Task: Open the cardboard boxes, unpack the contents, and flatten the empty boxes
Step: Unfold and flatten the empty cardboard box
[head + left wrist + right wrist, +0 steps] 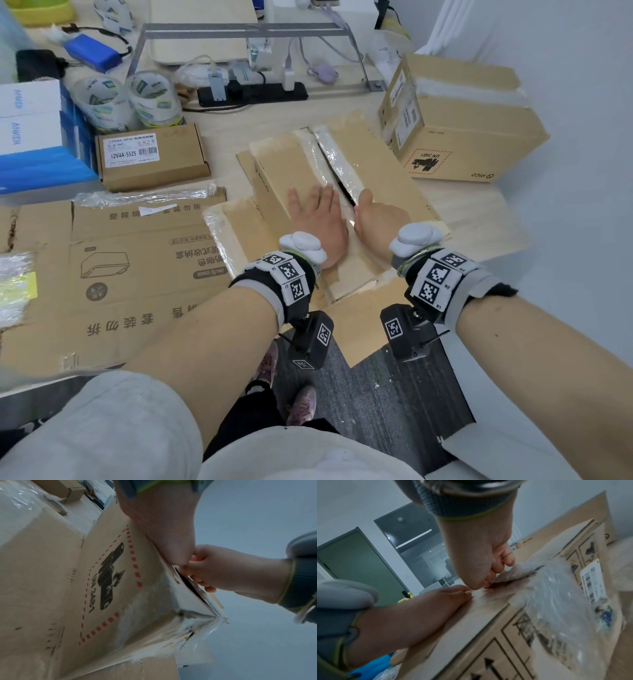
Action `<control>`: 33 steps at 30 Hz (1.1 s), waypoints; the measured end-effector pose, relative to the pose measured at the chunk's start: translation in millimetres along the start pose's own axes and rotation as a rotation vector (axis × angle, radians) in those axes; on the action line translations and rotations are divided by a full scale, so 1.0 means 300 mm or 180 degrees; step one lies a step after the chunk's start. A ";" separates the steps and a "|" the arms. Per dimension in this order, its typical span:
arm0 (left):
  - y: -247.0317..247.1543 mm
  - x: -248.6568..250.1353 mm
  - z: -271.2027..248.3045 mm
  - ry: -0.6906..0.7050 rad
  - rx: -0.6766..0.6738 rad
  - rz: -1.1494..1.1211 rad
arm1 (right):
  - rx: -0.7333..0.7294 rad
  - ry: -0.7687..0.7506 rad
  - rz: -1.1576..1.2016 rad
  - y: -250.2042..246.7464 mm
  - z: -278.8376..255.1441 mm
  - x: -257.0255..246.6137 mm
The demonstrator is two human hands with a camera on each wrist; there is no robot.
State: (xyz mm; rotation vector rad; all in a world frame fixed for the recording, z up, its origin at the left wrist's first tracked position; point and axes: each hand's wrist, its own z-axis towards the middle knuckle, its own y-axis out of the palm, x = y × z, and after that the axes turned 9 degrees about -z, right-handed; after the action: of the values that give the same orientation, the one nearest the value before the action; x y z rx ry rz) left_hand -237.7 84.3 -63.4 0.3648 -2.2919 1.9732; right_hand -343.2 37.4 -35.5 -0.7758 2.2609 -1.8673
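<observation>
A brown cardboard box (pixel 284 164) with clear tape along its top seam lies in front of me on the table. My left hand (pixel 317 212) presses flat on the left top flap, fingers straight. My right hand (pixel 376 214) curls its fingers into the dark gap (pixel 346 193) of the seam and grips the edge of the right flap (pixel 376 164). In the left wrist view the right hand (pixel 214 569) hooks into the slit (pixel 190 586) beside the battery warning mark (pixel 109 577). The right wrist view has the right hand (pixel 479 561) curled at the flap edge and the left hand (pixel 428 608) flat.
A second closed carton (pixel 462 137) stands at the back right. A flattened carton (pixel 137 274) lies at the left, with a small brown box (pixel 150 154), tape rolls (pixel 126 99) and blue-white boxes (pixel 30 137) behind it. A power strip (pixel 253 92) runs along the back.
</observation>
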 end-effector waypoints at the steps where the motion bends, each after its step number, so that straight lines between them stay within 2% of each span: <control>1: -0.001 0.000 -0.002 0.0010 0.0002 0.0000 | 0.0000 -0.0013 -0.0015 0.001 -0.006 0.003; 10: -0.012 0.001 -0.011 0.0050 0.0064 -0.0107 | 0.0313 0.0052 0.0287 0.030 -0.054 0.016; 13: 0.001 0.028 -0.053 0.0051 0.0055 -0.0204 | 0.0476 -0.0057 0.0669 0.044 -0.063 0.028; 16: 0.042 0.060 -0.099 0.0040 0.0062 -0.0180 | 0.0512 -0.0086 0.0721 0.045 -0.071 0.044; 21: 0.057 0.058 -0.097 0.0013 0.0078 -0.0110 | 0.0397 -0.0088 0.0383 0.031 -0.064 0.039; 24: 0.058 0.064 -0.098 -0.0003 0.0056 -0.0052 | 0.0157 -0.0016 0.0294 0.019 -0.069 0.045; 27: 0.053 0.067 -0.099 -0.0011 0.0061 -0.0018 | 0.0097 0.0082 0.0358 0.021 -0.085 0.048; 33: 0.048 0.068 -0.103 0.0001 0.0098 -0.0016 | -0.0005 -0.0028 0.0400 0.034 -0.121 0.068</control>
State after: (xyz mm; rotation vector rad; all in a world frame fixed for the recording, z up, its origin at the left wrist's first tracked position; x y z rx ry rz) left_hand -263.4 114.1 -67.8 0.3724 -2.2604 2.0083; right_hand -378.4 61.6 -31.8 -0.6251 2.2494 -1.8030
